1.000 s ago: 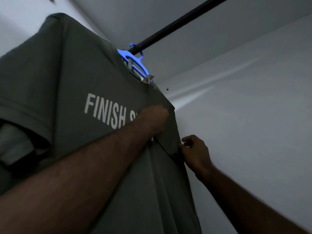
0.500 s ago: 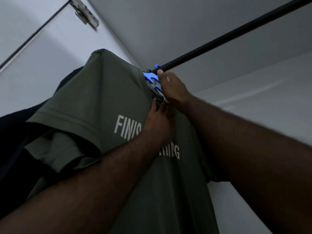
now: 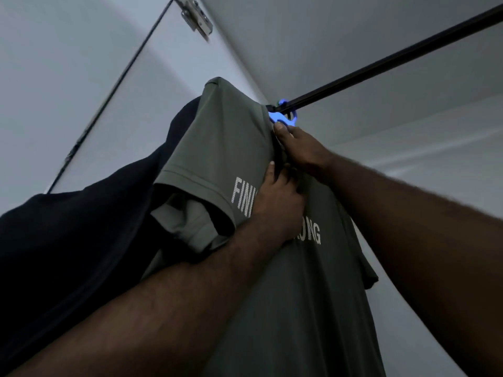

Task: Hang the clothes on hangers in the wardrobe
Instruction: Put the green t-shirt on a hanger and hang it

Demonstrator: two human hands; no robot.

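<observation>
The green T-shirt [image 3: 313, 308] is hung on a blue hanger [image 3: 283, 118] hooked over the black rod [image 3: 381, 63] just above the right hand [image 3: 302, 148], which is closed on the hanger's neck at the collar. The left hand [image 3: 277, 202] is pressed nearly flat on the shirt's chest just below, fingers stretched upward, nothing gripped. A dark garment [image 3: 81, 240] is seen to its left.

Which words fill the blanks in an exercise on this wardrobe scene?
The green T-shirt hangs on a ____ hanger.
The hanger hooks over a ____ rail.
The right hand holds the hanger; the ____ hand lies flat on the T-shirt's print.
Missing: blue; black; left.
</observation>
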